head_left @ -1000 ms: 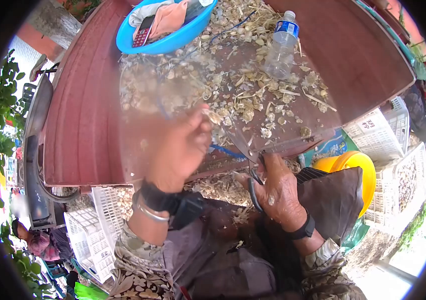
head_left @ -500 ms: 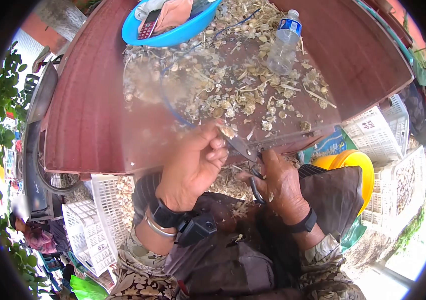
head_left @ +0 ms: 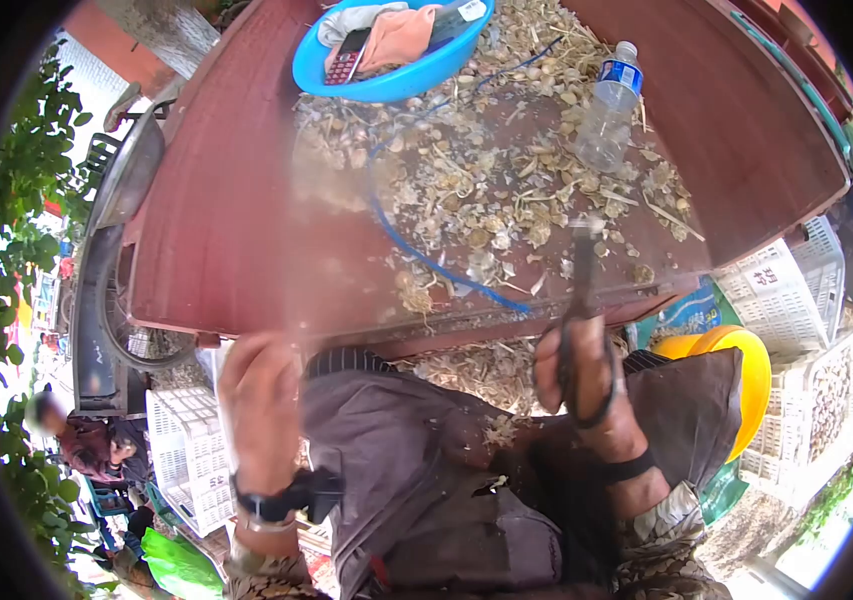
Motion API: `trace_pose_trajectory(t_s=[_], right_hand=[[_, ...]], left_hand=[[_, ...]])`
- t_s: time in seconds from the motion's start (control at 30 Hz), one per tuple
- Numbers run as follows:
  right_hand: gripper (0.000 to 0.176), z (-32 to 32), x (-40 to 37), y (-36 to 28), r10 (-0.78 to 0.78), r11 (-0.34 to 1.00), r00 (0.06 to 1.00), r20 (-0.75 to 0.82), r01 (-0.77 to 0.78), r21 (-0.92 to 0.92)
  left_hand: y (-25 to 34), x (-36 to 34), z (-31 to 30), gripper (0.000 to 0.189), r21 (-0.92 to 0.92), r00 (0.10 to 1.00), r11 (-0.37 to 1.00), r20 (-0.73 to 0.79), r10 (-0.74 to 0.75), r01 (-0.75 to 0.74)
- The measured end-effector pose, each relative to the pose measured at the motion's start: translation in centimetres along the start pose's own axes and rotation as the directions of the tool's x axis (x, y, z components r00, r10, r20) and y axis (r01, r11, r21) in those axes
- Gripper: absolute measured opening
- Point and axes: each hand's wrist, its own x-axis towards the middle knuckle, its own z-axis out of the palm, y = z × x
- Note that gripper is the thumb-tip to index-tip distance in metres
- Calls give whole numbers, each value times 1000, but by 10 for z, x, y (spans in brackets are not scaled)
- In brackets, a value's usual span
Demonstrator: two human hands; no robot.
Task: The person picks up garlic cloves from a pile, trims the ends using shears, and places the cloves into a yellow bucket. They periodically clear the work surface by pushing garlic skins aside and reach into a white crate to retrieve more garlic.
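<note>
My right hand [head_left: 586,385] grips a pair of scissors [head_left: 580,320] by the dark handles, blades pointing up over the edge of the red table [head_left: 216,220]. My left hand [head_left: 261,400] hangs blurred down at my left side, below the table edge and over a white crate [head_left: 191,460]; whether it holds anything cannot be made out. Garlic husks and cut stems [head_left: 506,190] lie scattered over the table. A dark apron [head_left: 426,470] covers my lap, with bits of husk on it.
A blue basin [head_left: 396,60] holding a phone and cloth stands at the table's far side. A plastic water bottle [head_left: 608,110] stands among the husks. A blue cord [head_left: 416,250] crosses the table. White crates [head_left: 796,300] and a yellow bucket [head_left: 726,350] sit at right. Another person [head_left: 96,445] crouches at lower left.
My left hand has dropped from the scissors' blades at the table edge down to my left side. My right hand has turned the scissors upright. The view shifted left.
</note>
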Motion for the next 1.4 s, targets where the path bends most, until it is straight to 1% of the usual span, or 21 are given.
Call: trace_pose_trajectory(t_s=[0.03, 0.07, 0.1, 0.2, 0.23, 0.27, 0.4, 0.43, 0.5, 0.53, 0.6, 0.67, 0.8, 0.9, 0.97, 1.03, 1.1, 1.2, 1.3, 1.33, 1.4], right_hand=[[63, -5, 4, 1, -27, 990, 999, -28, 31, 137], [67, -2, 5, -6, -13, 977, 999, -42, 21, 213], [71, 0, 5, -13, 7, 959, 999, -52, 8, 284], [70, -7, 4, -9, 11, 1000, 995, 98, -11, -1], [69, -4, 2, -10, 20, 999, 995, 97, -16, -40], [68, 0, 1, -12, 26, 997, 995, 100, -18, -80], [64, -1, 4, -10, 24, 996, 997, 67, -18, -90], [63, -4, 5, -10, 33, 996, 998, 53, -29, -80], [62, -9, 10, -1, 71, 997, 997, 1, -71, -33], [62, -9, 12, -3, 86, 996, 996, -16, -86, -18], [61, -13, 16, 0, 100, 995, 995, -24, -100, 14], [66, -9, 20, -3, 59, 997, 997, -41, -61, -54], [68, -6, 21, -7, -3, 995, 1000, -17, 1, -104], [60, -11, 22, -4, -33, 993, 999, 36, 37, -113], [58, -7, 19, -9, -23, 990, 1000, 20, 25, -142], [54, -7, 15, -11, -43, 982, 999, 14, 45, -181], [49, -9, 13, -9, -89, 968, 995, 32, 94, -234], [46, -10, 17, 0, -316, 691, 946, 76, 284, -665], [50, -2, 13, 4, -447, 424, 874, 190, 394, -815], [53, -1, 12, 5, -498, 317, 831, 247, 439, -840], [53, 0, 8, 6, -499, 275, 820, 279, 456, -847]], left_hand=[[-3, -7, -33, 18, 196, 983, 980, -182, -7, 43], [-15, -9, -68, 18, 726, 936, 657, -52, 348, -204], [-14, -9, -76, 18, 948, 809, 42, 245, 534, -314], [-14, -13, -72, 16, 798, 903, 535, 27, 429, -278], [-9, 0, -64, 18, 699, 937, 644, 111, 332, -311], [10, 12, -34, 19, 580, 990, 803, 43, 137, -137], [1, 119, 49, 25, 540, 972, 810, 87, 218, -230], [-26, 163, 48, 26, 619, 888, 642, 244, 391, -453], [-65, 231, 64, 26, 617, 699, 386, 410, 586, -686], [-72, 253, 78, 25, 592, 640, 347, 404, 654, -728], [-92, 289, 92, 24, 655, 415, -42, 525, 743, -755], [-105, 308, 93, 24, 658, 383, -161, 599, 703, -735], [-93, 295, 87, 23, 635, 592, 112, 621, 514, -764], [-97, 289, 80, 19, 631, 672, 298, 511, 535, -717], [-98, 278, 75, 18, 537, 797, 590, 365, 482, -603], [-80, 253, 70, 18, 464, 861, 730, 349, 369, -501], [-45, 212, 74, 18, 310, 949, 923, 282, 140, -228], [-4, 138, 80, 20, 270, 896, 960, 440, -50, -79], [11, 87, 87, 21, 314, 807, 947, 574, -136, -64], [12, 75, 90, 21, 295, 777, 943, 626, -70, -153], [14, 58, 93, 21, 246, 694, 914, 718, 52, -322]])
